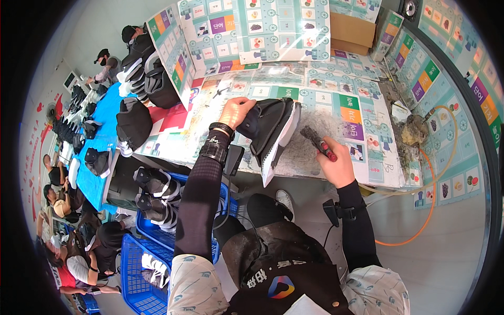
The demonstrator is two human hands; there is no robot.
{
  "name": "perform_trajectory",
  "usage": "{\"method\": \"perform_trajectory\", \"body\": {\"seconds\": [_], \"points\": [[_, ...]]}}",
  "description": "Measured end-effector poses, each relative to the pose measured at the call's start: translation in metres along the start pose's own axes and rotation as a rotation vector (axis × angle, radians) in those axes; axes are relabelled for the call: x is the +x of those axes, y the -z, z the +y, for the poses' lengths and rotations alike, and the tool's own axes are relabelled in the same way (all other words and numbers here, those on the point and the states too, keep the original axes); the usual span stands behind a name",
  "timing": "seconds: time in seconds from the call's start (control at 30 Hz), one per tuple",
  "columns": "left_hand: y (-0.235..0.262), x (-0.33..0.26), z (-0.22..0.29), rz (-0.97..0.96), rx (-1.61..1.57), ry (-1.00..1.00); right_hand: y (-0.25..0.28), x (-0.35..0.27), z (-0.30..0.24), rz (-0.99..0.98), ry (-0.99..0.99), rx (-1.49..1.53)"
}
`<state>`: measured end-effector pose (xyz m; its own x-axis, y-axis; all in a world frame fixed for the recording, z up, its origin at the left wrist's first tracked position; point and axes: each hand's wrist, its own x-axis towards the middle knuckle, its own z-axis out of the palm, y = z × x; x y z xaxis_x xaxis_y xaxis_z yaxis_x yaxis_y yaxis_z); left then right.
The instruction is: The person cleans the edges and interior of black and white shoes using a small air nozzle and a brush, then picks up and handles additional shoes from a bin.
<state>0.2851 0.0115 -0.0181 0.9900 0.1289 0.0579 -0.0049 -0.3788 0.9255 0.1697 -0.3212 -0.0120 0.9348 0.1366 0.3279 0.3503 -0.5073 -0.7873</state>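
My left hand (237, 113) is closed on a black shoe (266, 123) with a white sole, held tilted over the near edge of the worktable (336, 105). The white sole edge faces right, toward my other hand. In my right hand (337, 164) is a brush (314, 137) with a red handle and dark bristles. Its bristle end points up and left, a short gap away from the sole. Dark smudges cover the tabletop sheet behind the brush.
Patterned boards wall the table's back, with a cardboard box (352, 32) behind. A stained pot (415, 131) and an orange hose (431, 210) are on the right. Blue baskets (137, 294) with shoes stand at lower left; more black shoes (134, 123) and several people are farther left.
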Motion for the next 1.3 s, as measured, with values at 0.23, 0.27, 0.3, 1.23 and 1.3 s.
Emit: {"method": "perform_trajectory", "body": {"seconds": [0.23, 0.27, 0.3, 1.23, 1.3], "points": [[0.0, 0.0, -0.001, 0.0, 0.008, -0.021, -0.004, 0.0, 0.002, 0.008, 0.015, 0.017], [0.0, -0.001, -0.001, -0.004, 0.005, -0.016, -0.004, 0.0, 0.002, 0.002, 0.008, 0.015], [0.0, -0.001, -0.001, -0.007, 0.003, -0.011, -0.004, 0.0, 0.002, -0.004, 0.001, 0.014], [-0.001, -0.013, 0.008, 0.041, 0.078, -0.077, -0.011, -0.002, 0.01, -0.146, -0.03, 0.066], [0.002, -0.016, 0.007, 0.049, 0.078, -0.127, -0.012, -0.002, 0.012, -0.388, -0.15, 0.234]]}}
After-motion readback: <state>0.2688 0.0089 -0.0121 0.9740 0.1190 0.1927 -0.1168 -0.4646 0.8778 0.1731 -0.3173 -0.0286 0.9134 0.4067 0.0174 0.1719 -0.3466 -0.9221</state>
